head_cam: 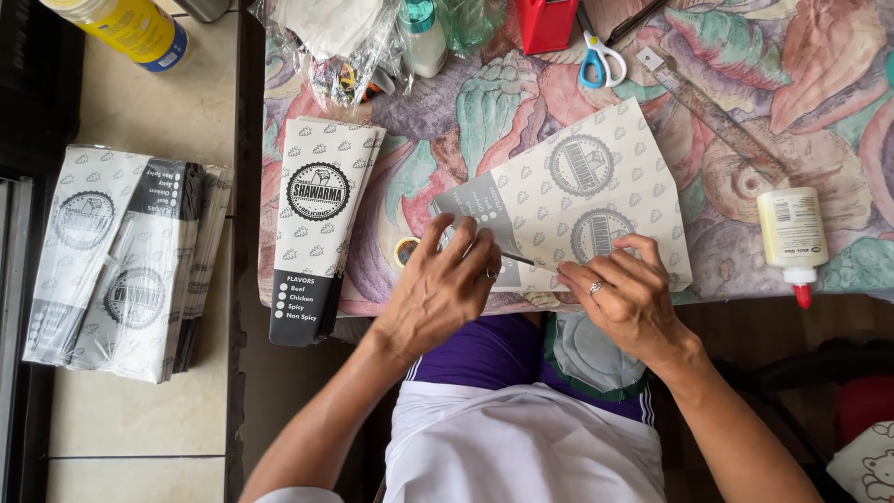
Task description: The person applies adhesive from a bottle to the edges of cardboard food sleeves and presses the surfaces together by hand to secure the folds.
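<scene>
Folding a printed paper sheet (pixel 582 200) at the table's (pixel 745 270) near edge, mid-crease: left hand (pixel 438 289) with fingers pressed flat on the flap, right hand (pixel 629 298) with fingertips bunched on the fold. Finished sleeves (pixel 321 224) stacked alongside; glue bottle (pixel 792 237) untouched, judged still pending.

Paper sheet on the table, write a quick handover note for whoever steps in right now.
Left hand: fingers pressing the near edge of the printed paper sheet.
Right hand: pressing the same edge, beside the left.
Sheet lies angled on the patterned tablecloth, its near corner folded over.
Done: a stack of finished sleeves to the left, more on the floor.
Left: this sheet is only partly folded. Glue bottle lies on the right, scissors farther back.
</scene>
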